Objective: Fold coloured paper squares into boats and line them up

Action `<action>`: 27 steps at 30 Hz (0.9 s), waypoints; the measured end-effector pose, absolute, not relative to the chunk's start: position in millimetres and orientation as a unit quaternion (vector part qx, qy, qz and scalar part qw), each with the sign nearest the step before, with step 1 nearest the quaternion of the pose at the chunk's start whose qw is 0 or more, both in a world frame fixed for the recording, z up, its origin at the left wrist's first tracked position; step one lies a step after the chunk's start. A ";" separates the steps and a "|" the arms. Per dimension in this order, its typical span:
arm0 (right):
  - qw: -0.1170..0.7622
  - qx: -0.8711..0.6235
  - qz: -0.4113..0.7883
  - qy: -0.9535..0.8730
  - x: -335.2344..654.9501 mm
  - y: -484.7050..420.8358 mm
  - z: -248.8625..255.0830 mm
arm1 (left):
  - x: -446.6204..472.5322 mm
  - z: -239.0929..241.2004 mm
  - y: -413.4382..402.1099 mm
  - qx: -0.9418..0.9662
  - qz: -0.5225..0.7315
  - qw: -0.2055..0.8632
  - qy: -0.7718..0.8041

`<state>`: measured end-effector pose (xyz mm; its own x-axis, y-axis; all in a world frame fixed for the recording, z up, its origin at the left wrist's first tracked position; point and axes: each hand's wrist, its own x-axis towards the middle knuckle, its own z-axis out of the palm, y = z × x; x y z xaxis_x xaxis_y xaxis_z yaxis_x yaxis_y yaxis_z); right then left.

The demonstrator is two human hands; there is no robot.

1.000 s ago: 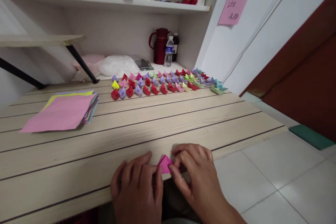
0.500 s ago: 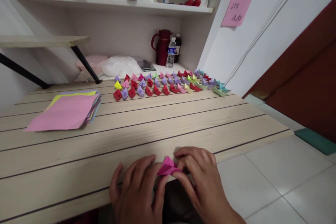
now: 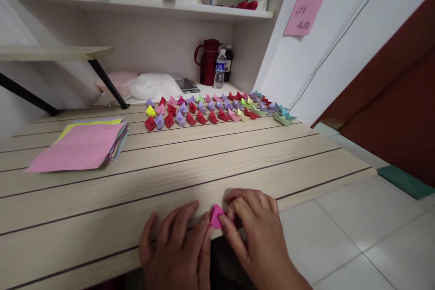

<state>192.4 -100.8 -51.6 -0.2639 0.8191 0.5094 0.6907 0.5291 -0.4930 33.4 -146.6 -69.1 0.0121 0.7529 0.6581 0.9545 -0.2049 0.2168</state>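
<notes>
A small magenta folded paper (image 3: 216, 217) is held at the table's near edge, its pointed tip facing up and away. My left hand (image 3: 180, 244) pinches its left side between thumb and index finger, the other fingers spread over the wood. On the right side, my right hand (image 3: 256, 226) has its thumb pressed on the paper's front, with its fingers curled behind. Part of the paper is hidden by the fingertips. Farther back stand rows of folded paper boats (image 3: 201, 118) in red, purple, pink, yellow, green and blue.
To the left lies a stack of coloured paper sheets (image 3: 78, 145), pink on top. Behind the boats are a white plastic bag (image 3: 154, 86), a dark red jug (image 3: 208, 61) and a water bottle (image 3: 220, 70). A black-legged stand (image 3: 105, 79) is at the back left.
The magenta paper was spread wider with side points showing; now it looks narrower, pressed together. My right thumb has moved up and left onto its front.
</notes>
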 end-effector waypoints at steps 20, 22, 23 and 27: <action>0.355 -0.413 0.079 -0.835 205.4 -101.2 -58.7 | 25.3 -62.3 -132.6 -0.746 -0.283 0.200 -0.568; 0.351 -0.413 0.077 -0.837 204.7 -101.4 -58.2 | 25.5 -61.7 -130.2 -0.742 -0.279 0.198 -0.576; 0.353 -0.410 0.072 -0.838 204.2 -101.3 -57.8 | 26.1 -61.8 -129.6 -0.741 -0.276 0.200 -0.578; 0.349 -0.406 0.055 -0.842 202.6 -100.2 -54.8 | 30.1 -64.4 -131.5 -0.735 -0.268 0.222 -0.582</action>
<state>202.6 -100.2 -54.8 -0.4255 0.7229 0.5444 0.6467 0.6637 -0.3758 30.1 -131.5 -64.4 0.1789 0.7367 0.6521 0.9745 -0.2241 -0.0140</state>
